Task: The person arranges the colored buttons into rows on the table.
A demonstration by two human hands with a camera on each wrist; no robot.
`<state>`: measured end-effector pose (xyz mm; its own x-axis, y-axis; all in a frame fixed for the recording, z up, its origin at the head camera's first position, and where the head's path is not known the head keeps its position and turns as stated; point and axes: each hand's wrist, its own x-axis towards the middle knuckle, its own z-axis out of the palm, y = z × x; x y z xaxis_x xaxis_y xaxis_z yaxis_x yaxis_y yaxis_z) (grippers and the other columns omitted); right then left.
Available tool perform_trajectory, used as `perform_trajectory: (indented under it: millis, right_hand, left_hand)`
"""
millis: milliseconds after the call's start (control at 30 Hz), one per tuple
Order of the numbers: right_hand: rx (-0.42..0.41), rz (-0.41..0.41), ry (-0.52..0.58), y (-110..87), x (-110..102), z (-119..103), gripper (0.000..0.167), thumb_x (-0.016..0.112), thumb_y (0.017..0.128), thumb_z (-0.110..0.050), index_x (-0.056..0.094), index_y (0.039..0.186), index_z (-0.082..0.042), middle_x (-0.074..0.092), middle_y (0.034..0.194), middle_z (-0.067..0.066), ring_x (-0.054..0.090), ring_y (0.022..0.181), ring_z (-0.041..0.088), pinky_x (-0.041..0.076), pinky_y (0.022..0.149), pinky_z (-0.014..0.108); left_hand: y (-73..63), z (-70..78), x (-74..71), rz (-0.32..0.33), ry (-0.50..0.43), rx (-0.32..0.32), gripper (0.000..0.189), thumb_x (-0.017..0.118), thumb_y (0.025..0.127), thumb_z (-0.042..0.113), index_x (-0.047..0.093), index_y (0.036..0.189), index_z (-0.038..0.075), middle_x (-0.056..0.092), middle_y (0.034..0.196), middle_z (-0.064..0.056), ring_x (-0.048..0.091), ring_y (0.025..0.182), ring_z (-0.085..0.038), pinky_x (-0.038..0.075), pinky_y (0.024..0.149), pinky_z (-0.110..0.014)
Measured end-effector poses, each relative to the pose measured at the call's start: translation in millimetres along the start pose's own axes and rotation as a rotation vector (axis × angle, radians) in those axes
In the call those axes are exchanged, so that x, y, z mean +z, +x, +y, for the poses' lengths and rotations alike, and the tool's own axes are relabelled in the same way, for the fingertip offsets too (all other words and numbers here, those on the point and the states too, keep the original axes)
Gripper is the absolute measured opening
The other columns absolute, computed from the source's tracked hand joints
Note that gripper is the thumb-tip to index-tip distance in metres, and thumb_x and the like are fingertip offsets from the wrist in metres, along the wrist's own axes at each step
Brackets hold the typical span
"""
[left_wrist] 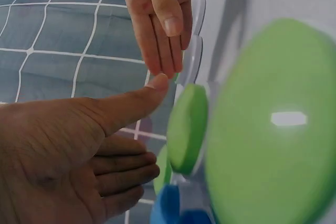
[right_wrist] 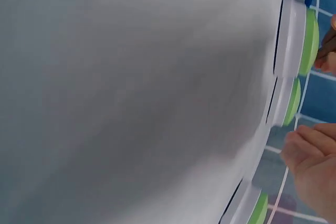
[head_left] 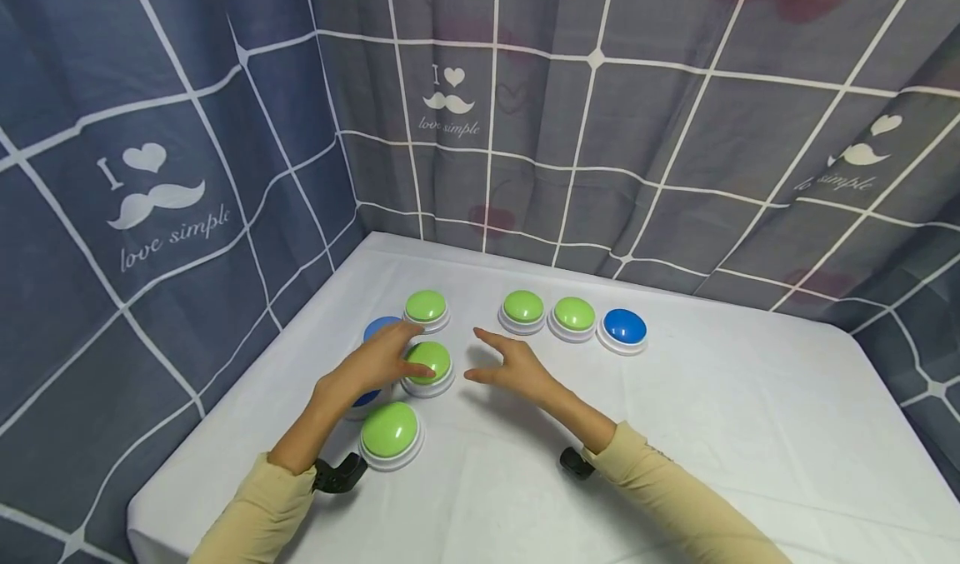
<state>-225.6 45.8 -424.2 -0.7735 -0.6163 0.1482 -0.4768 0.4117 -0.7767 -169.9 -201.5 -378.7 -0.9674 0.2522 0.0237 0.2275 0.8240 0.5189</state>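
My left hand [head_left: 375, 360] hovers over the left group of round push buttons, its fingers and thumb spread and holding nothing. It overlaps a green button [head_left: 435, 356] and partly covers two blue buttons, one farther back [head_left: 378, 326] and one nearer [head_left: 367, 399]. Another green button [head_left: 425, 306] sits just beyond the fingertips, and a green button [head_left: 390, 429] lies closer in, large in the left wrist view [left_wrist: 273, 150]. To the right of this group, my right hand [head_left: 521, 368] is held above the white cloth, thumb apart from fingers and palm facing the left hand, gripping nothing.
Toward the back of the white-covered table [head_left: 712, 431] stand two green buttons, left [head_left: 523, 306] and right [head_left: 574, 314], with a blue button [head_left: 625, 326] beside them. Grey-blue checked curtains [head_left: 540, 114] hang behind and along the left side. Dark straps circle both wrists.
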Motion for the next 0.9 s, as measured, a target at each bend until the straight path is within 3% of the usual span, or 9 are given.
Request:
perform_trajectory:
  millis: [133, 367, 533, 767, 900]
  right_hand:
    - [0.006, -0.040, -0.068, 7.1, 10.9, -2.0, 0.076, 0.082, 0.082, -0.029, 0.048, 0.143, 0.002, 0.053, 0.142, 0.016, 0.046, 0.134, 0.032, 0.036, 0.111, 0.044]
    - [-0.044, -0.109, -0.170, 20.6, 26.5, -1.8, 0.081, 0.083, 0.079, -0.029, 0.046, 0.143, 0.005, 0.053, 0.141, 0.019, 0.047, 0.133, 0.034, 0.035, 0.111, 0.044]
    - [-0.049, -0.129, -0.205, 26.2, 32.5, -3.0, 0.082, 0.085, 0.078, -0.029, 0.046, 0.143, 0.005, 0.054, 0.140, 0.018, 0.048, 0.132, 0.033, 0.036, 0.111, 0.043]
    - [-0.029, -0.136, -0.210, 30.0, 36.5, -8.6, 0.082, 0.085, 0.078, -0.030, 0.048, 0.143, 0.004, 0.054, 0.140, 0.019, 0.050, 0.130, 0.034, 0.037, 0.110, 0.044]
    - [-0.043, -0.139, -0.205, 31.0, 38.2, -10.8, 0.076, 0.085, 0.078, -0.027, 0.052, 0.140, 0.002, 0.058, 0.135, 0.017, 0.054, 0.127, 0.032, 0.039, 0.108, 0.043]
  left_hand:
    - [-13.0, -5.0, 1.3, 0.007, 0.012, -0.011, 0.073, 0.086, 0.078, 0.025, 0.054, 0.132, -0.012, 0.056, 0.132, -0.025, 0.049, 0.126, -0.041, 0.039, 0.105, -0.054]
    - [-23.6, -4.1, 6.0, 0.039, 0.077, -0.018, 0.056, 0.088, 0.074, 0.021, 0.064, 0.117, -0.007, 0.064, 0.109, -0.014, 0.059, 0.104, -0.030, 0.049, 0.091, -0.049]
    - [-28.6, -2.3, 8.4, 0.083, 0.166, -0.069, 0.053, 0.088, 0.074, 0.022, 0.064, 0.115, -0.003, 0.065, 0.111, -0.015, 0.061, 0.106, -0.032, 0.050, 0.088, -0.051]
    - [-30.8, 0.8, 13.4, 0.053, 0.176, -0.137, 0.041, 0.089, 0.074, 0.023, 0.066, 0.100, 0.001, 0.060, 0.087, -0.006, 0.052, 0.077, -0.020, 0.048, 0.066, -0.042]
    - [-27.3, 0.8, 15.7, 0.053, 0.195, -0.162, 0.044, 0.089, 0.073, 0.027, 0.066, 0.101, 0.002, 0.061, 0.089, -0.005, 0.055, 0.078, -0.018, 0.049, 0.066, -0.043]
